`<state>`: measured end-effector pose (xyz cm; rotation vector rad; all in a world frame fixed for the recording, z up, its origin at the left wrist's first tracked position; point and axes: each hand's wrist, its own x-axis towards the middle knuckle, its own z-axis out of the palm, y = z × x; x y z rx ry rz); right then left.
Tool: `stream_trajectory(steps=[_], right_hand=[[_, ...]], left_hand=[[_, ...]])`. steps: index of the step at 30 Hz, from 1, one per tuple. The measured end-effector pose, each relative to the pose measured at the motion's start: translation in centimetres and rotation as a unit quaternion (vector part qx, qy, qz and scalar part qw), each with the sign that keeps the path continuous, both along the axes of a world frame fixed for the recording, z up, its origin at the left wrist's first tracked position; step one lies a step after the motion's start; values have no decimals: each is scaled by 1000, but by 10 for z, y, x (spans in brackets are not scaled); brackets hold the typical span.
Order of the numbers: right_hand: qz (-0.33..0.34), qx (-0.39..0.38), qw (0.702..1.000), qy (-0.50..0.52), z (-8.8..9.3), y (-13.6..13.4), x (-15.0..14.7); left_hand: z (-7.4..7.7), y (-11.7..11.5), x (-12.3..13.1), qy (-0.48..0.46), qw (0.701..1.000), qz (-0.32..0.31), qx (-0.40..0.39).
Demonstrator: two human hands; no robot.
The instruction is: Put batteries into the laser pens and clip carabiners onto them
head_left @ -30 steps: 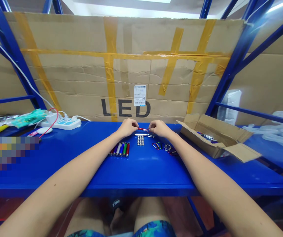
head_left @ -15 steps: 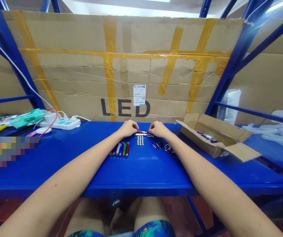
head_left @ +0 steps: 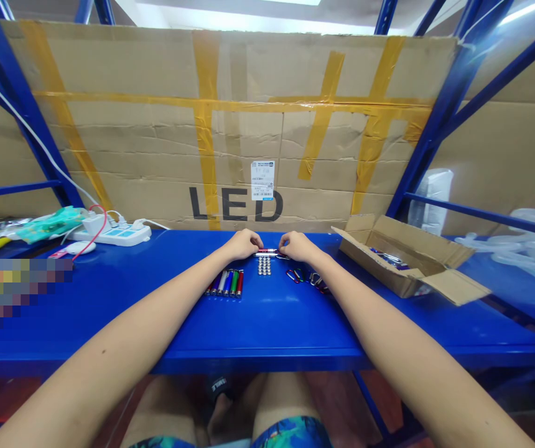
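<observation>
Head-worn view of a person seated at a blue table (head_left: 267, 323), both bare forearms stretched forward. At the middle of the table lies a block of small silver discs (head_left: 264, 266) in neat rows. Just beyond the discs, a slim red tube (head_left: 268, 251) runs crosswise between the hands. The left hand (head_left: 245, 244) has thumb and fingers clamped on its left end; the right hand (head_left: 296, 246) is closed on its right end, though the fingertips are too small here to show exactly which part they pinch. Between the red tube and the discs lies a silver tube (head_left: 264, 254). Left of the discs is a row of coloured metal tubes (head_left: 224, 283); to their right, a cluster of coloured spring clips (head_left: 315, 279). Farther right of the discs stands an open cardboard box (head_left: 370, 267) with items inside. Well left of them is a white power strip (head_left: 130, 235). Behind the discs rises taped cardboard (head_left: 239, 137) printed "LED".
</observation>
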<state>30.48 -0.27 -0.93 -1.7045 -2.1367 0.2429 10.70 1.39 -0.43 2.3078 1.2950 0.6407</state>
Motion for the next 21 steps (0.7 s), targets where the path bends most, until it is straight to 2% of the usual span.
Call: stream_trajectory(steps=[5,13,21], right_hand=[[5,2,1000,8,0,-1,0],[15,-9,1000,8,4,-7,0],[7,-18,1000,-16,6,-10,-2]], left_hand=[[0,-1,-1,-11,1000,-5,0],[0,-4,-2,0,998,-56,-16],[-3,-1,0,-6,998,-58,-8]])
